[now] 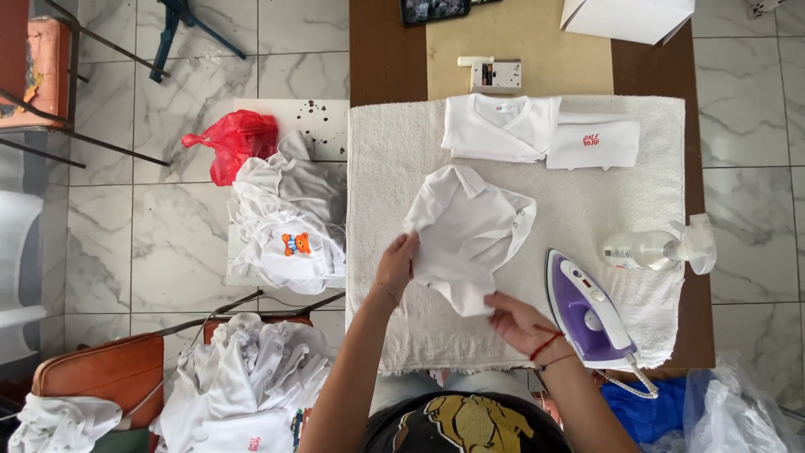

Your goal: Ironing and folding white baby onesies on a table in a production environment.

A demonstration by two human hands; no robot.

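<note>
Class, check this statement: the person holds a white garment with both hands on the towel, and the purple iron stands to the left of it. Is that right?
Not quite. In the head view both hands, left hand and right hand, do hold the white garment on the towel, but the purple iron stands to its right, beside the right hand.

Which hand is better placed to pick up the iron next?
Probably right: the right hand lies just beside the iron, while the left hand grips the garment's far edge.
</note>
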